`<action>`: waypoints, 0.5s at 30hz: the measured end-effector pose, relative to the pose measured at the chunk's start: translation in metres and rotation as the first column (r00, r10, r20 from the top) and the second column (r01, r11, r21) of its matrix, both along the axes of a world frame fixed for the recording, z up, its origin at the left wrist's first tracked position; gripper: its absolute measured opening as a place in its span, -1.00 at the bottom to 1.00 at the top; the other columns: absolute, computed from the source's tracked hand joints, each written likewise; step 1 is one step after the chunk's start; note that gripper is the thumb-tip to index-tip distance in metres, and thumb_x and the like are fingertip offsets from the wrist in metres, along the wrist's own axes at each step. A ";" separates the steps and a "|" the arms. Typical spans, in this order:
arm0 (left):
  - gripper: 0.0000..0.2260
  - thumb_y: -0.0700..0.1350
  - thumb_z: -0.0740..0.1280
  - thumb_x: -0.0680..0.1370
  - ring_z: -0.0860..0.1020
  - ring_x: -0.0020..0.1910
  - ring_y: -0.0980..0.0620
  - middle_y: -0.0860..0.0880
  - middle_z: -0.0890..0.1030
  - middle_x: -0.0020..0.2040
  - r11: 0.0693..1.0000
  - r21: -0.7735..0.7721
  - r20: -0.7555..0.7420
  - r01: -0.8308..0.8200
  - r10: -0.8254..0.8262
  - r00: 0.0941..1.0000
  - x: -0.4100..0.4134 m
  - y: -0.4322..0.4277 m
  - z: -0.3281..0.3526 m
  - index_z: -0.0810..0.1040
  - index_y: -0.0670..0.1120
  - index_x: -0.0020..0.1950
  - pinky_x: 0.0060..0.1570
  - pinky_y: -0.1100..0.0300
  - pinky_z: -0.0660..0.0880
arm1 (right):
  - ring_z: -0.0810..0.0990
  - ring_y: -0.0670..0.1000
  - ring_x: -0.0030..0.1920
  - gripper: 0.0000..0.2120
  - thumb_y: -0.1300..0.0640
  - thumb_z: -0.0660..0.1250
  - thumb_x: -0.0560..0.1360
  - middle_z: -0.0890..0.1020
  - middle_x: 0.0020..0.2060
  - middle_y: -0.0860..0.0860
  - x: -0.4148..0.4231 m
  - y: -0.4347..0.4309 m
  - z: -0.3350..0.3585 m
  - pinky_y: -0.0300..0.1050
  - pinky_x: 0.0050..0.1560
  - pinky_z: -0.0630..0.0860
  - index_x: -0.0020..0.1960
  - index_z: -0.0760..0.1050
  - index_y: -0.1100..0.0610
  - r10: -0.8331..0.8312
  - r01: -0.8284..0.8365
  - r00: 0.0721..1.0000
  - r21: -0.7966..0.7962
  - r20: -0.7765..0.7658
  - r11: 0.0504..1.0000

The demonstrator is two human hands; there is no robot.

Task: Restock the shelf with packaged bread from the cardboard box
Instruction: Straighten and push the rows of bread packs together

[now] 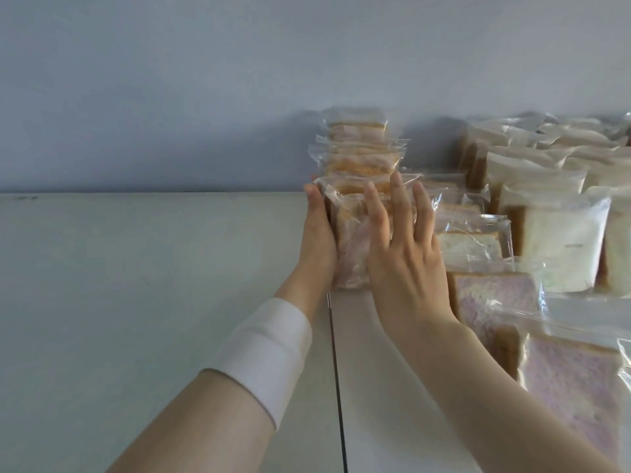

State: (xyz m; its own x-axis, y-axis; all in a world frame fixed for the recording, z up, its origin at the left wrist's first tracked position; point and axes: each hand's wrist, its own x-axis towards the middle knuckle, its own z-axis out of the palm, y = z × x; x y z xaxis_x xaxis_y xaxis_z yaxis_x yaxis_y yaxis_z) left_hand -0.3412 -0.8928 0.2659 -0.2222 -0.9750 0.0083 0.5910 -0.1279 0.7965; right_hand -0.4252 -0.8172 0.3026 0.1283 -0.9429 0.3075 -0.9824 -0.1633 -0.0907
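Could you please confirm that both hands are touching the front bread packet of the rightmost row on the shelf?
Not quite: it is the leftmost row. The head view shows the left hand and right hand touching that row's front bread packet on the shelf, other rows standing to its right.

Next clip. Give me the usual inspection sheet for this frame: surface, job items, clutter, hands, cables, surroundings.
Surface: pale shelf top with a dark seam running front to back.
Job's things: clear-wrapped bread packs stand in rows running toward the wall. These are a leftmost row, purple-tinted slices in the next row, and white loaves further right. The cardboard box is not in view.
Clutter: nothing seen.
Hands: left hand lies flat against the left side of the front pack of the leftmost row. Right hand lies across its near face, fingers straight and spread.
Cables: nothing seen.
Surroundings: plain pale wall behind the shelf.
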 end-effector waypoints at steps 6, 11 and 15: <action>-0.27 0.28 -0.21 0.55 0.46 0.29 -0.15 -0.25 0.50 0.27 0.997 0.029 -0.034 -0.066 0.067 0.997 -0.003 -0.005 0.003 0.35 -0.23 0.38 0.33 -0.03 0.38 | -0.30 0.21 0.49 -0.26 0.33 0.05 0.51 -0.28 0.49 0.17 -0.008 -0.003 0.010 0.09 0.50 -0.07 0.49 -0.36 0.10 0.063 -0.062 0.998 0.057 -0.018 0.996; -0.43 0.16 -0.12 0.61 0.39 0.37 -0.09 -0.18 0.41 0.38 0.941 0.016 0.021 -0.337 0.336 0.942 -0.008 0.008 0.010 0.32 -0.18 0.41 0.41 -0.04 0.27 | -0.25 0.00 0.51 0.06 -0.10 0.42 0.35 -0.23 0.52 -0.01 -0.058 0.027 0.043 -0.10 0.44 -0.15 0.49 -0.32 -0.01 0.239 -0.261 0.953 0.100 0.188 0.960; -0.55 0.00 -0.11 0.65 0.24 0.45 0.07 -0.10 0.26 0.48 0.758 -0.141 0.246 -0.637 0.650 0.719 0.002 0.021 0.015 0.19 -0.21 0.46 0.40 0.31 0.11 | -0.16 -0.18 0.48 0.05 -0.42 0.20 0.09 -0.16 0.52 -0.16 -0.125 0.060 0.060 -0.09 0.39 -0.04 0.46 -0.19 -0.22 0.194 -0.243 0.957 0.230 0.216 0.942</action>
State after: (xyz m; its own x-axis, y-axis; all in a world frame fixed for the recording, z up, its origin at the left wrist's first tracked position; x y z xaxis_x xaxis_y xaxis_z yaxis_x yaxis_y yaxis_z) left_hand -0.3392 -0.8715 0.2806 0.4590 -0.8837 0.0909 0.2844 0.2431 0.9274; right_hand -0.5505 -0.7575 0.3628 0.3034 -0.9473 0.1025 -0.8860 -0.3201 -0.3356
